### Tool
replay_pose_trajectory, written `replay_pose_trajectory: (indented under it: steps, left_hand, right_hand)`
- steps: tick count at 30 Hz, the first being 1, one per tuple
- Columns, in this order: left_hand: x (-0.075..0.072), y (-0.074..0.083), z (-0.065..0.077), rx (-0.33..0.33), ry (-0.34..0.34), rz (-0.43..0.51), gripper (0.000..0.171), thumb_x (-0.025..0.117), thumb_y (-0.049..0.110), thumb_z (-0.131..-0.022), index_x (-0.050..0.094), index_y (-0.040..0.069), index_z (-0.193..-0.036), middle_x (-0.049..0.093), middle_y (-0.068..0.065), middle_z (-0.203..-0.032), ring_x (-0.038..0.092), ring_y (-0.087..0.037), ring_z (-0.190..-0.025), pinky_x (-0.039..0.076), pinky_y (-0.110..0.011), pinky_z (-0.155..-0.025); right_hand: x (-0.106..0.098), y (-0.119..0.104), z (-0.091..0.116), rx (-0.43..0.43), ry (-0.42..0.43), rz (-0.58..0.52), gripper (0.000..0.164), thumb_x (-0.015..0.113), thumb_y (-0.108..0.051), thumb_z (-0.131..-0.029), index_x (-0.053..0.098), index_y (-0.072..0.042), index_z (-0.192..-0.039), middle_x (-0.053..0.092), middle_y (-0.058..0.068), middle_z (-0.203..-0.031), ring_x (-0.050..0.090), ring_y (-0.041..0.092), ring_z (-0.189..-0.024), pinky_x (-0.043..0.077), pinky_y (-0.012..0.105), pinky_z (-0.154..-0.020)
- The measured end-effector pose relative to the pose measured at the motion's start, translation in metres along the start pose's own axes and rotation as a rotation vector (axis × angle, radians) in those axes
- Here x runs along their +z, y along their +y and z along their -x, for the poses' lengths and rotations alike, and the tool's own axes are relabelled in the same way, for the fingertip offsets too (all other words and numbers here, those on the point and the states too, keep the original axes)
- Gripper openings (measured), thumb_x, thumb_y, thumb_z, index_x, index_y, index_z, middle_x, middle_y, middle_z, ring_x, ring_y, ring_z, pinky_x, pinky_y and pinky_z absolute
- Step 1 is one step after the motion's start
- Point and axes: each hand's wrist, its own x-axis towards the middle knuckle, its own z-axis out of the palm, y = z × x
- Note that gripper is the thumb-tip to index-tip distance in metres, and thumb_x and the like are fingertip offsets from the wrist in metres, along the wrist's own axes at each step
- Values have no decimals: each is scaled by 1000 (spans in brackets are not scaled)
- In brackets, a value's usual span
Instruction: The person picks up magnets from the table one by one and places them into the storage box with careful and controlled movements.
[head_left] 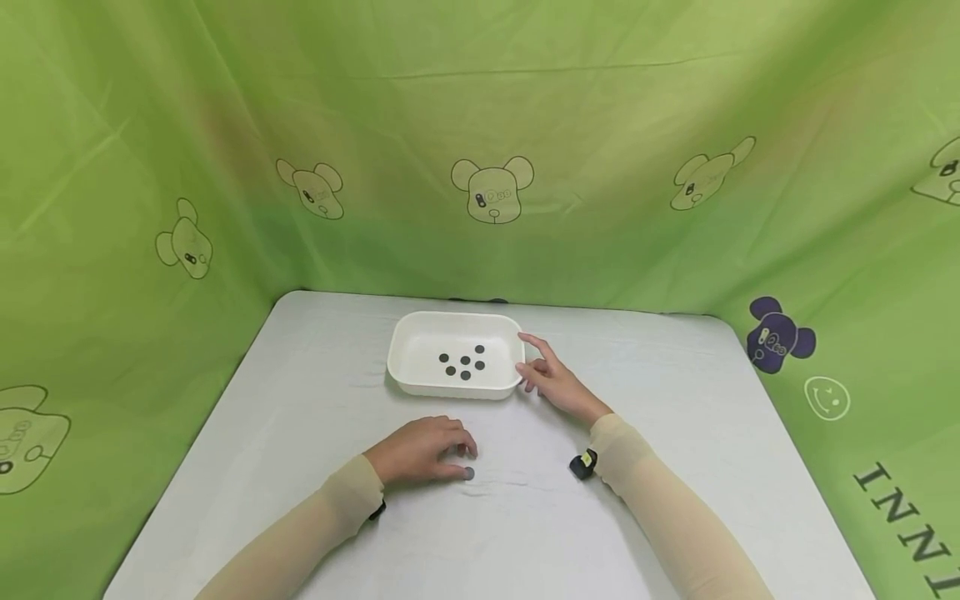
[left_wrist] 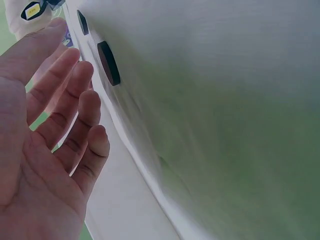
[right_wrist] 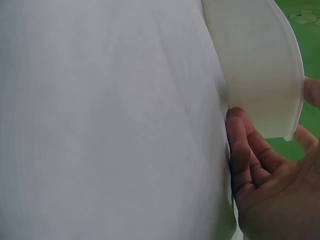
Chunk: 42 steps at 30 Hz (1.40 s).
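A white rectangular tray (head_left: 456,390) stands toward the back of the table, with several dark round discs (head_left: 465,361) lying in it. My right hand (head_left: 558,387) is at the tray's right end, holding it. The right wrist view shows the thumb at the rim and the other fingers low against the tray's outer wall (right_wrist: 260,75). In front of the tray, my left hand (head_left: 423,450) hovers palm down with loosely bent, parted fingers. A dark disc (head_left: 469,473) shows by its thumb tip. The left wrist view has two discs on the tabletop, a nearer disc (left_wrist: 108,63) and a farther disc (left_wrist: 82,22), apart from the fingers.
A white cloth with slight wrinkles covers the table (head_left: 315,367). Green curtains (head_left: 585,100) with bear-head prints close off the back and both sides. A dark wrist device (head_left: 583,464) sits at the right cuff.
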Motion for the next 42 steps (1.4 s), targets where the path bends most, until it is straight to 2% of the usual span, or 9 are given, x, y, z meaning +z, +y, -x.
replay_pose_trajectory:
  steps: [17,24,42]
  left_hand:
    - [1,-1,-3,14,-60,-34,22,83,38,-97,75,29,-115,64,17,-107,59,0,-100,52,-23,-95]
    - [3,0,-2,36,-47,-45,21,85,33,-95,77,28,-113,65,16,-108,59,-3,-100,52,-25,-95]
    - [4,0,-3,27,-56,-62,17,86,33,-94,76,31,-107,62,19,-105,56,-1,-95,50,-21,-91]
  right_hand:
    - [1,0,2,2,12,9,68,56,-25,-114,21,-17,-171,70,33,-114,65,48,-99,54,44,-80]
    - [2,0,3,5,12,8,68,56,-26,-114,20,-17,-172,70,32,-114,65,48,-99,54,43,-80]
    - [1,-1,3,8,9,15,68,56,-27,-114,21,-17,-172,71,30,-114,66,46,-99,55,43,-80]
